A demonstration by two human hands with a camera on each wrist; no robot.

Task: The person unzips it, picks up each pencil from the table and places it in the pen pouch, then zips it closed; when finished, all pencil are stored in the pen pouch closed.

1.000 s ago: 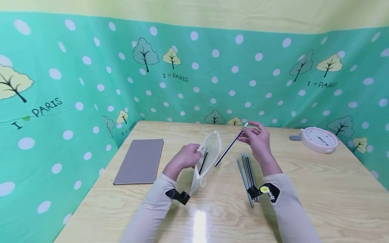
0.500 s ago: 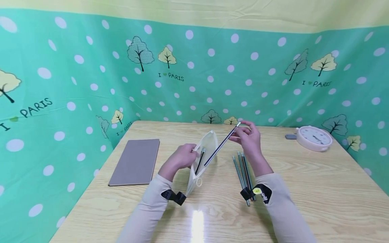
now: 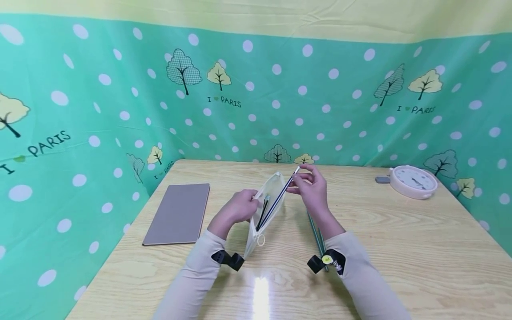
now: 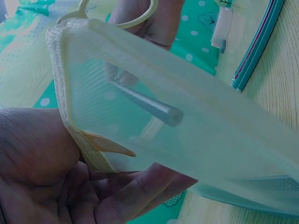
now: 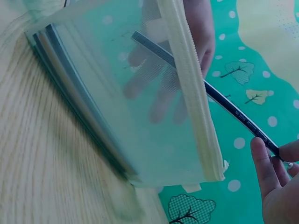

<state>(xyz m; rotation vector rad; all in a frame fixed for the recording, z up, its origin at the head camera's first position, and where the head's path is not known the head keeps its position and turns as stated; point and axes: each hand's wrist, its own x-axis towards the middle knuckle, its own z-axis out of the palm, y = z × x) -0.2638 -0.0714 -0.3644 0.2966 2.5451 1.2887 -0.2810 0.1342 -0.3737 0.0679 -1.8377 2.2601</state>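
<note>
Head view: left hand (image 3: 241, 206) grips pouch (image 3: 274, 187) with pencils (image 3: 264, 209); right hand (image 3: 311, 189) pinches another pencil (image 3: 277, 201), partly inside; others (image 3: 315, 234) lie on bench (image 3: 380, 231).

left hand (image 4: 65, 182) grips mesh pouch (image 4: 210, 135) — pencil (image 4: 149, 105) showing through

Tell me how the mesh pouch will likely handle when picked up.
The pouch is probably light and floppy, since its mesh looks thin and see-through. With its mouth open, the pencils inside could slide out if it tips.
</note>
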